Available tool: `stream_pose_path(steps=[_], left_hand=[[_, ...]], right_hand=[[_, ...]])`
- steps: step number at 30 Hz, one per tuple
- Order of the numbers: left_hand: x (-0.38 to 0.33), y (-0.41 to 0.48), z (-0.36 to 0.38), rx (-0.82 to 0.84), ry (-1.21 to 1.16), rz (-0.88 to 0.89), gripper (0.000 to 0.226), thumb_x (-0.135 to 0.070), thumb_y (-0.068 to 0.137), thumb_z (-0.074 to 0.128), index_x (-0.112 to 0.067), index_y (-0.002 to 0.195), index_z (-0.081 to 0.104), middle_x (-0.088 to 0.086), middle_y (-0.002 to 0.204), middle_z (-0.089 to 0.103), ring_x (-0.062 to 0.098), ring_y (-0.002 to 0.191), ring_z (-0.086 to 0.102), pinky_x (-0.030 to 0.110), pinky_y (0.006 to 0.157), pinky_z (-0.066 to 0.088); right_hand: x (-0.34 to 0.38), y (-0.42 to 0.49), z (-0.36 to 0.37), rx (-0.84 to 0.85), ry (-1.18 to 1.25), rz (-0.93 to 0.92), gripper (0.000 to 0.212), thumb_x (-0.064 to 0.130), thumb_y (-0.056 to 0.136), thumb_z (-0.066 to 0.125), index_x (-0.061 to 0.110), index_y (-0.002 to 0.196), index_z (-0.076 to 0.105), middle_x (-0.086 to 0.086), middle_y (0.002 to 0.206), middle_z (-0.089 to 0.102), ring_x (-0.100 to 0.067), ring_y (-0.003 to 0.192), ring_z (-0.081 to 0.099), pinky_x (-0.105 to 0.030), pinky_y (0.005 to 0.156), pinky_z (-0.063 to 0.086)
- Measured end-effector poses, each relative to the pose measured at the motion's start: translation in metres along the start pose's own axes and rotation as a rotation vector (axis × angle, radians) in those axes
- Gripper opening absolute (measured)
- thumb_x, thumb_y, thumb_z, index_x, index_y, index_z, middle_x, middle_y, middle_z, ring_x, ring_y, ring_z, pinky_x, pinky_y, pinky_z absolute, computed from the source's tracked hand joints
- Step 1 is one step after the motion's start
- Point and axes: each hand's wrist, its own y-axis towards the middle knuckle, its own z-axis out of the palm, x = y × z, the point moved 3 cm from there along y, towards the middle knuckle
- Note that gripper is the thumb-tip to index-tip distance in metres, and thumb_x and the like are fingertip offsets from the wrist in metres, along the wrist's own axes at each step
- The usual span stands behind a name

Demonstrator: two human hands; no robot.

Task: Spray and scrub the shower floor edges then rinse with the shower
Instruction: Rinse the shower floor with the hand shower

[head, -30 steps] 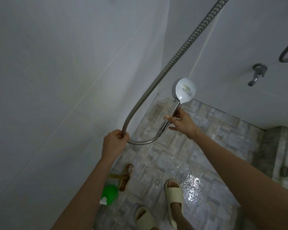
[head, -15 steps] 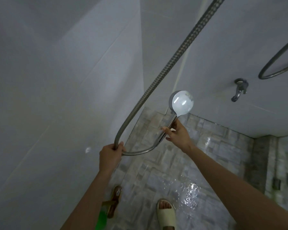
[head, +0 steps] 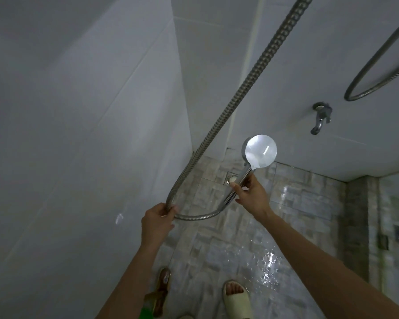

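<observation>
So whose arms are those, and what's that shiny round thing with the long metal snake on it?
There is no machine here, just a person. The camera sits on their head and looks down, so you see their own two arms. The right hand holds the handle of the shower head, the shiny round thing. The left hand grips its metal hose, your snake. Below is the wet tiled floor, with one foot in a pale slipper.
</observation>
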Motion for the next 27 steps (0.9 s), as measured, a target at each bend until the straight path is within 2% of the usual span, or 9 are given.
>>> stream_pose_path(steps=[2, 7, 10, 13, 15, 17, 20, 22, 27], left_hand=[[0.004, -0.004, -0.011, 0.018, 0.005, 0.016, 0.006, -0.021, 0.088, 0.076, -0.021, 0.083, 0.075, 0.003, 0.083, 0.078, 0.025, 0.088, 0.075, 0.040, 0.078, 0.062], [0.015, -0.019, -0.050, 0.045, 0.088, 0.094, 0.007, -0.028, 0.088, 0.077, -0.034, 0.084, 0.076, -0.008, 0.085, 0.078, 0.014, 0.089, 0.074, 0.046, 0.087, 0.059], [0.023, -0.033, -0.074, 0.065, 0.159, 0.150, 0.010, -0.026, 0.088, 0.076, -0.036, 0.086, 0.075, -0.010, 0.086, 0.077, 0.016, 0.088, 0.073, 0.045, 0.086, 0.059], [0.030, -0.052, -0.096, 0.086, 0.209, 0.199, 0.014, -0.021, 0.089, 0.075, -0.034, 0.088, 0.073, -0.011, 0.089, 0.074, 0.016, 0.088, 0.071, 0.038, 0.086, 0.058], [0.038, -0.066, -0.106, 0.122, 0.237, 0.208, 0.013, -0.018, 0.090, 0.074, -0.031, 0.092, 0.073, -0.008, 0.090, 0.074, 0.016, 0.092, 0.071, 0.031, 0.086, 0.056], [0.046, -0.076, -0.114, 0.154, 0.242, 0.207, 0.016, -0.017, 0.089, 0.075, -0.032, 0.092, 0.074, -0.004, 0.091, 0.075, 0.016, 0.092, 0.071, 0.035, 0.086, 0.058], [0.060, -0.089, -0.121, 0.189, 0.261, 0.185, 0.024, -0.018, 0.088, 0.077, -0.042, 0.085, 0.073, -0.005, 0.088, 0.077, 0.016, 0.088, 0.073, 0.044, 0.084, 0.060], [0.068, -0.092, -0.123, 0.204, 0.262, 0.172, 0.024, -0.022, 0.086, 0.078, -0.045, 0.082, 0.075, -0.007, 0.087, 0.077, 0.016, 0.088, 0.074, 0.046, 0.084, 0.060], [0.081, -0.096, -0.120, 0.253, 0.278, 0.158, 0.026, -0.022, 0.087, 0.078, -0.048, 0.088, 0.074, -0.005, 0.091, 0.078, 0.017, 0.092, 0.074, 0.047, 0.089, 0.059]], right_hand=[[0.000, -0.018, 0.008, 0.031, 0.055, 0.031, 0.038, 0.023, 0.088, 0.068, 0.016, 0.121, 0.051, 0.002, 0.101, 0.060, -0.018, 0.092, 0.061, -0.040, 0.073, 0.060], [-0.007, -0.072, 0.032, 0.158, 0.213, 0.120, 0.034, 0.017, 0.089, 0.066, 0.015, 0.119, 0.051, -0.007, 0.113, 0.061, -0.021, 0.106, 0.061, -0.031, 0.072, 0.059], [-0.021, -0.108, 0.048, 0.232, 0.288, 0.199, 0.032, 0.017, 0.088, 0.066, 0.013, 0.116, 0.051, -0.011, 0.116, 0.064, -0.021, 0.105, 0.063, -0.033, 0.073, 0.059], [-0.036, -0.150, 0.063, 0.280, 0.341, 0.268, 0.032, 0.018, 0.090, 0.065, 0.010, 0.117, 0.051, -0.008, 0.111, 0.068, -0.024, 0.104, 0.065, -0.037, 0.077, 0.059], [-0.049, -0.184, 0.073, 0.270, 0.397, 0.332, 0.033, 0.018, 0.090, 0.064, 0.007, 0.118, 0.050, -0.008, 0.111, 0.069, -0.025, 0.102, 0.066, -0.038, 0.078, 0.059], [-0.061, -0.212, 0.080, 0.248, 0.460, 0.391, 0.034, 0.019, 0.090, 0.065, 0.005, 0.119, 0.052, -0.009, 0.112, 0.069, -0.026, 0.103, 0.066, -0.039, 0.079, 0.059], [-0.081, -0.252, 0.090, 0.215, 0.569, 0.491, 0.023, 0.018, 0.091, 0.063, 0.008, 0.111, 0.058, -0.010, 0.113, 0.068, -0.025, 0.104, 0.065, -0.040, 0.078, 0.058], [-0.094, -0.270, 0.096, 0.195, 0.654, 0.556, 0.024, 0.016, 0.091, 0.062, 0.006, 0.113, 0.058, -0.010, 0.112, 0.069, -0.024, 0.100, 0.066, -0.041, 0.079, 0.058], [-0.124, -0.296, 0.100, 0.146, 0.790, 0.692, 0.021, 0.016, 0.094, 0.058, 0.004, 0.111, 0.058, -0.014, 0.115, 0.067, -0.030, 0.106, 0.064, -0.043, 0.083, 0.057]])
